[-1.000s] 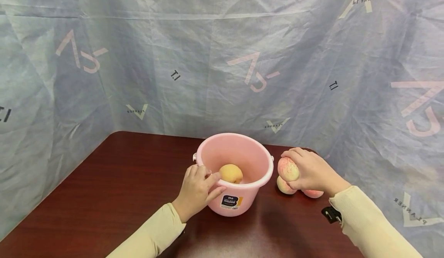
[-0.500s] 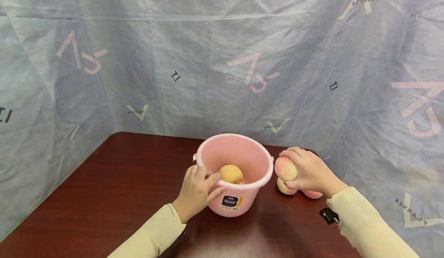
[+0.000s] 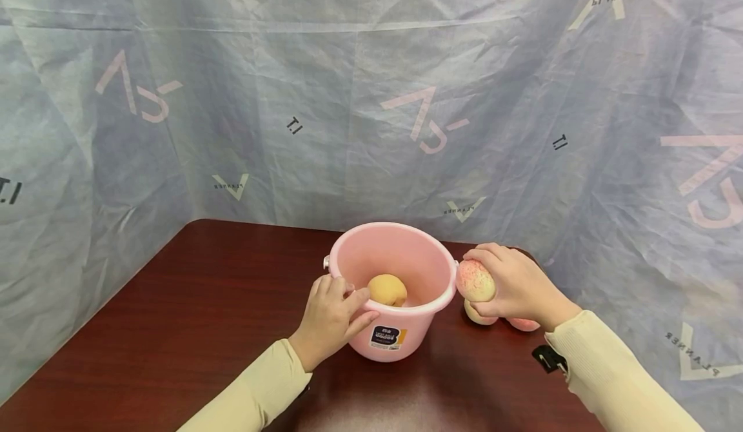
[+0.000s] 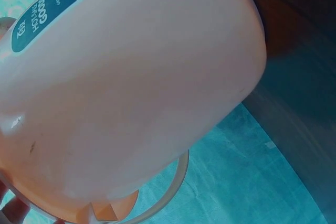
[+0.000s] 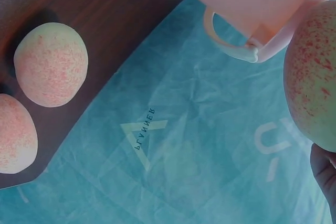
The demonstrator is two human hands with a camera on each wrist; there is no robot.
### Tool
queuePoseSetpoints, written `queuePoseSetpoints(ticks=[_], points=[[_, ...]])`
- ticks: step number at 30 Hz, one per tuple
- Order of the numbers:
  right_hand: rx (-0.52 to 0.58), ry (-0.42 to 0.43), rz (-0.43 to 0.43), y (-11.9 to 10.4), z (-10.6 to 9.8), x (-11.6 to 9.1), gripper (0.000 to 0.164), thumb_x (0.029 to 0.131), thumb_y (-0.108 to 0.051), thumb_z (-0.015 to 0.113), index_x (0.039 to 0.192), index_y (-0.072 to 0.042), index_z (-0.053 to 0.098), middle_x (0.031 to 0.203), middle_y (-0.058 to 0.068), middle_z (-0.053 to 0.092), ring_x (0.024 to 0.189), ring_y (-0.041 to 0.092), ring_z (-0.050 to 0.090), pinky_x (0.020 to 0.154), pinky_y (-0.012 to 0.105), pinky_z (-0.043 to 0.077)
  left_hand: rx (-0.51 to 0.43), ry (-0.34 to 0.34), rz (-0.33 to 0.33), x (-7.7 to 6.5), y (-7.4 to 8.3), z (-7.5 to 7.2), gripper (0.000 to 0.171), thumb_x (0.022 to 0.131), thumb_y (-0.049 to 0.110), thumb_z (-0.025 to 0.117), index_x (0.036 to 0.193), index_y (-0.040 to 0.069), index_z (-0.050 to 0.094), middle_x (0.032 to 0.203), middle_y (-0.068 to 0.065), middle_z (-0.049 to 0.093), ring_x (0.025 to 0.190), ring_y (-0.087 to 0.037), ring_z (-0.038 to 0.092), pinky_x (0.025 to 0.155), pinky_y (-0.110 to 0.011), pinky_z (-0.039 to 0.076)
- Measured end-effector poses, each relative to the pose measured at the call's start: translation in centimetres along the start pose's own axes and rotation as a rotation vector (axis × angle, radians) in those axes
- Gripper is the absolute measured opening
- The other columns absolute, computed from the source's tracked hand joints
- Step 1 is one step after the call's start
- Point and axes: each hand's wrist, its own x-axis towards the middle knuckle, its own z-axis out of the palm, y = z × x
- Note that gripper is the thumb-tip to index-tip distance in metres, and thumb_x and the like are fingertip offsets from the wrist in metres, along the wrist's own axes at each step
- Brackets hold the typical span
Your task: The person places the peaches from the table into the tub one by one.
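Observation:
A pink bucket [image 3: 426, 309] with a dark label stands upright on the table, a yellow round fruit [image 3: 387, 289] lying inside. My left hand [image 3: 331, 316] grips its near-left rim, thumb outside. Just off the bucket's right rim, my right hand [image 3: 513, 284] holds a pink-and-yellow peach [image 3: 476, 282] in the air. In the right wrist view the held peach [image 5: 315, 77] fills the right side. Below that hand two more peaches lie on the table: one peach [image 3: 479, 314] partly covered by the hand, the other peach [image 3: 524, 324] partly hidden too.
The dark red-brown table [image 3: 232, 290] extends left and in front of the bucket. A grey printed cloth [image 3: 348, 97] hangs along the back and sides. The bucket's handle [image 5: 226, 45] hangs down behind it.
My right hand has moved slightly left with the peach, closer to the bucket's rim. The left hand and the bucket stay where they were.

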Motion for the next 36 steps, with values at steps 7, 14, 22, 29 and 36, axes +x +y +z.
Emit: queuePoseSetpoints(ticks=[7,14,22,29,36], points=[[-0.002,0.000,0.004,-0.1,-0.1,0.1,0.059,0.048,-0.025,0.077,0.104,-0.009,0.062,0.099,0.003,0.061,0.081,0.018,0.060,0.065,0.041,0.048,-0.002,-0.003,-0.004,0.0,0.1,0.1,0.054,0.100,0.052,0.031,0.091,0.011,0.066,0.080,-0.006,0.046,0.072,-0.024,0.043,0.070,-0.041,0.039],[0.008,-0.006,0.014,-0.4,-0.4,0.6,0.058,0.051,-0.023,0.075,0.106,-0.009,0.062,0.102,0.003,0.061,0.079,0.020,0.059,0.064,0.041,0.047,0.000,0.020,0.009,-0.1,0.0,0.3,0.053,0.100,0.051,0.033,0.091,0.011,0.066,0.079,-0.007,0.046,0.072,-0.024,0.043,0.070,-0.041,0.039],[0.020,-0.002,0.010,-0.5,-0.3,1.0,0.060,0.051,-0.024,0.078,0.107,-0.010,0.063,0.102,0.003,0.061,0.077,0.021,0.059,0.064,0.040,0.047,0.004,-0.003,-0.003,-0.1,0.2,0.2,0.053,0.100,0.051,0.032,0.092,0.011,0.066,0.080,-0.006,0.046,0.073,-0.024,0.043,0.071,-0.041,0.039],[0.020,0.010,-0.010,-0.6,-0.1,1.2,0.059,0.051,-0.024,0.080,0.106,-0.011,0.063,0.100,0.002,0.061,0.077,0.021,0.059,0.064,0.040,0.048,0.006,-0.006,-0.005,-0.1,0.3,0.2,0.053,0.100,0.051,0.031,0.092,0.012,0.066,0.080,-0.006,0.046,0.073,-0.024,0.043,0.072,-0.041,0.039],[0.032,0.026,-0.034,-0.7,0.1,1.9,0.059,0.050,-0.026,0.081,0.105,-0.011,0.063,0.100,0.001,0.061,0.077,0.022,0.060,0.065,0.040,0.049,0.008,0.006,-0.005,-0.2,0.2,0.4,0.053,0.100,0.052,0.031,0.092,0.012,0.066,0.080,-0.006,0.046,0.072,-0.024,0.043,0.071,-0.041,0.039]])
